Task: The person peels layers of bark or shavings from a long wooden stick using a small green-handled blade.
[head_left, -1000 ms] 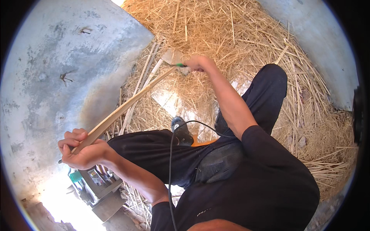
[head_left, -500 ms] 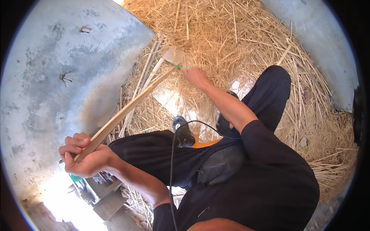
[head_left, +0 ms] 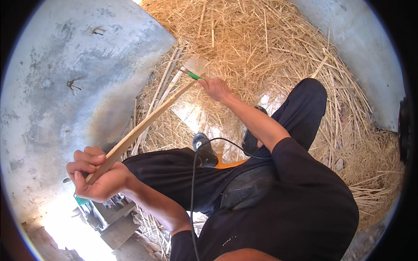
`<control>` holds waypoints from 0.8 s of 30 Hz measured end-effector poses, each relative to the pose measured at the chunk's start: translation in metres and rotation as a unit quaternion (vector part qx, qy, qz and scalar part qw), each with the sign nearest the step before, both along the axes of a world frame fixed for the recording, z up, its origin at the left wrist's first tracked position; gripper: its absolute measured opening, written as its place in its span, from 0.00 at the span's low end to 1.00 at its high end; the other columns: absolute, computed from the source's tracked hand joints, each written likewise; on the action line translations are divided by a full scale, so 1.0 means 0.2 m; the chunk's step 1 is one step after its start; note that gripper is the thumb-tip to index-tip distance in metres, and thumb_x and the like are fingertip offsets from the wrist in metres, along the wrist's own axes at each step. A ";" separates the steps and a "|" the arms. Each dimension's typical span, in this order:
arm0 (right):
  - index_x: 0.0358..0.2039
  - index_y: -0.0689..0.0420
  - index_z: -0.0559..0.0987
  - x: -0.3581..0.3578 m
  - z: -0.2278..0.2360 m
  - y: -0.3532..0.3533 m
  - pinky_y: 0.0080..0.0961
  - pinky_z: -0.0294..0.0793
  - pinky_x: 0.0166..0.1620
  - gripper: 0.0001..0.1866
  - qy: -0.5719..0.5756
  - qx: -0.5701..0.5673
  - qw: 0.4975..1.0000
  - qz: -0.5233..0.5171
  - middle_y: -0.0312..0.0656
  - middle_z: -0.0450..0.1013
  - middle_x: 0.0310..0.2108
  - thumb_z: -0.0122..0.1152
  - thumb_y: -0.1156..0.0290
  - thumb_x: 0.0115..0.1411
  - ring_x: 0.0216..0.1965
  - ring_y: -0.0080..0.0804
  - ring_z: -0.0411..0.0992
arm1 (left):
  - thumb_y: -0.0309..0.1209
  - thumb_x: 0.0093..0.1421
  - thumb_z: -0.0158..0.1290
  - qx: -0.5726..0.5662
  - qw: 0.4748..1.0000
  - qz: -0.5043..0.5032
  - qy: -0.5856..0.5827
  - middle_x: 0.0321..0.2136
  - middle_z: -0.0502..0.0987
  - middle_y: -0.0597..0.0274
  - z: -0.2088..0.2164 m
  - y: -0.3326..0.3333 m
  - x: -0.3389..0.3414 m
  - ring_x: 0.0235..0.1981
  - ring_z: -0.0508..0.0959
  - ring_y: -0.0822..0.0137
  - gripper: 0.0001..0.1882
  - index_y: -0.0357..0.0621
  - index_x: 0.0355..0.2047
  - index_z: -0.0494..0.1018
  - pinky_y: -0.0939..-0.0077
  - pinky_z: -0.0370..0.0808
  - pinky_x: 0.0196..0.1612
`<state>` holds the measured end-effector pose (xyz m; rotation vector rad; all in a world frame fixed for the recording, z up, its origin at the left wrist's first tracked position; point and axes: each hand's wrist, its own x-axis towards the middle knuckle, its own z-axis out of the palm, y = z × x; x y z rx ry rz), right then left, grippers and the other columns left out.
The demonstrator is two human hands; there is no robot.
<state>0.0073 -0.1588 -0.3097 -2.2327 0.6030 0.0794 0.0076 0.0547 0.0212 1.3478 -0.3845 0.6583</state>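
A long, pale split-bamboo strip slants up from lower left to upper middle. My left hand is closed around its lower, wider end, fingers curled over it. At the far end my right hand is closed on a small green-handled knife. A thin, dark blade points left from the handle, beside the strip's narrow tip. Whether the blade touches the bamboo I cannot tell. The right palm and most of its fingers face away and are hidden.
Shavings and straw-like strips cover the floor ahead and to the right. Long bamboo slats lie beside a blue-grey wall. A dark cable crosses my lap. Clutter with metal parts stands at lower left.
My right hand has shifted slightly down and the knife has turned, so more of its green handle and its blade shows. My left hand keeps its grip on the bamboo strip.
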 end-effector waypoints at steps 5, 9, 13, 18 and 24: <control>0.36 0.58 0.75 -0.16 -0.36 -0.11 0.42 0.72 0.30 0.25 0.131 -0.068 0.988 -0.049 0.52 0.74 0.31 0.35 0.51 0.66 0.29 0.46 0.75 | 0.37 0.49 0.37 -0.014 1.000 -0.002 -0.016 0.08 0.53 0.63 0.00 -0.03 0.00 0.11 0.51 0.74 0.14 0.46 0.12 0.54 0.81 0.49 0.17; 0.39 0.57 0.74 -0.20 -0.47 -0.14 0.42 0.71 0.28 0.24 0.079 -0.135 0.988 0.007 0.52 0.74 0.32 0.34 0.51 0.67 0.27 0.46 0.74 | 0.38 0.49 0.37 0.000 1.000 0.016 -0.006 0.08 0.53 0.64 -0.01 0.00 0.00 0.11 0.50 0.75 0.14 0.46 0.12 0.54 0.80 0.49 0.17; 0.42 0.57 0.74 -0.10 -0.25 -0.07 0.43 0.73 0.30 0.23 0.029 0.009 0.999 -0.039 0.54 0.73 0.29 0.35 0.53 0.67 0.30 0.46 0.74 | 0.37 0.47 0.37 0.006 1.000 -0.003 -0.001 0.09 0.52 0.65 -0.01 0.00 -0.01 0.14 0.50 0.74 0.12 0.47 0.12 0.53 0.79 0.48 0.20; 0.37 0.62 0.76 -0.06 -0.32 0.03 0.43 0.73 0.33 0.28 0.014 -0.002 0.999 -0.041 0.56 0.73 0.28 0.33 0.51 0.66 0.30 0.48 0.73 | 0.38 0.48 0.38 0.018 0.999 -0.031 -0.033 0.08 0.53 0.64 -0.01 -0.02 -0.01 0.11 0.50 0.75 0.14 0.46 0.12 0.54 0.80 0.48 0.17; 0.35 0.64 0.76 -0.01 -0.27 -0.05 0.45 0.71 0.36 0.30 0.060 0.040 0.992 -0.107 0.56 0.74 0.28 0.32 0.50 0.66 0.31 0.51 0.73 | 0.39 0.49 0.38 0.009 0.995 -0.091 -0.051 0.07 0.54 0.63 -0.03 0.01 0.01 0.09 0.50 0.75 0.15 0.45 0.12 0.56 0.81 0.48 0.15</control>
